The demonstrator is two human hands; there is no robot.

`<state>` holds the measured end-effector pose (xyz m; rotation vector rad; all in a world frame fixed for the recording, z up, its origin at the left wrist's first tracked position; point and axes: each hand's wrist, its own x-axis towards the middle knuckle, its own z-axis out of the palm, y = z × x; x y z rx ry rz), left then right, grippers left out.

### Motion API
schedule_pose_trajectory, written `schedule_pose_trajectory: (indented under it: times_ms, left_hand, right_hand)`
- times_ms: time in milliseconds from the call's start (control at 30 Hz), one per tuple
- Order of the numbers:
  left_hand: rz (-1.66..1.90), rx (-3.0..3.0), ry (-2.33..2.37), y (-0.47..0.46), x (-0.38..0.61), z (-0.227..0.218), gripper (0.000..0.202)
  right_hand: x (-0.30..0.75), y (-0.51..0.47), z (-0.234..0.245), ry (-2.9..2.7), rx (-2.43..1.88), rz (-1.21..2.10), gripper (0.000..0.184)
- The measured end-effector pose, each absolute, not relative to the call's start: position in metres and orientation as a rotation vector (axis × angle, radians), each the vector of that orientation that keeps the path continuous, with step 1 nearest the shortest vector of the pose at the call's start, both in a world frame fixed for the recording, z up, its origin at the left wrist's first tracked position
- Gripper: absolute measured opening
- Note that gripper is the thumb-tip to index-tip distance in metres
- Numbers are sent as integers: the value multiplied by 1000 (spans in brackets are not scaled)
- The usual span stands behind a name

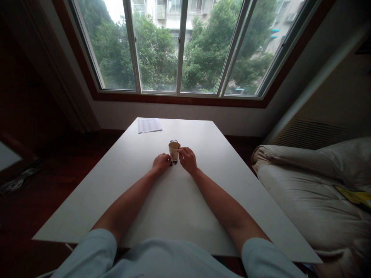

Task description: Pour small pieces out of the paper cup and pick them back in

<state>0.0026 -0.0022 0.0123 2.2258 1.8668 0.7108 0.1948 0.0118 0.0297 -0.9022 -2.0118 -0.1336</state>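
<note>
A small light-brown paper cup [174, 151] stands upright on the white table [179, 200], its open top facing up. My right hand [188, 159] grips the cup by the right side of its rim, fingers pinched there. Just left of the cup's base, my left hand [162, 161] is closed with its fingertips together; what they hold, if anything, is too small to name. Several small dark pieces [174, 162] lie on the table in front of the cup, close to my left fingertips. A thin dark curved outline [174, 141] shows behind the cup's rim; its kind is unclear.
Printed paper sheets [149, 125] lie at the table's far left corner. Past the far edge is a wall with a wide window [179, 50]. A pale padded sofa [313, 185] stands to the right. Cables [20, 179] lie on the dark floor at the left.
</note>
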Motion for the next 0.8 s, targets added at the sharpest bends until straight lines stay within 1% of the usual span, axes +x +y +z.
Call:
schedule_pose_trajectory:
  times_ms: [400, 600, 800]
  left_hand:
    - [731, 2229, 1859, -1, 3, 10, 17]
    - [728, 2199, 1856, -3, 5, 14, 16]
    - [701, 2181, 1866, -7, 8, 21, 16]
  right_hand:
    - [193, 17, 26, -2009, -903, -208, 45]
    - [193, 16, 28, -2043, -922, -157, 53]
    - [193, 15, 31, -2089, -918, -102, 57]
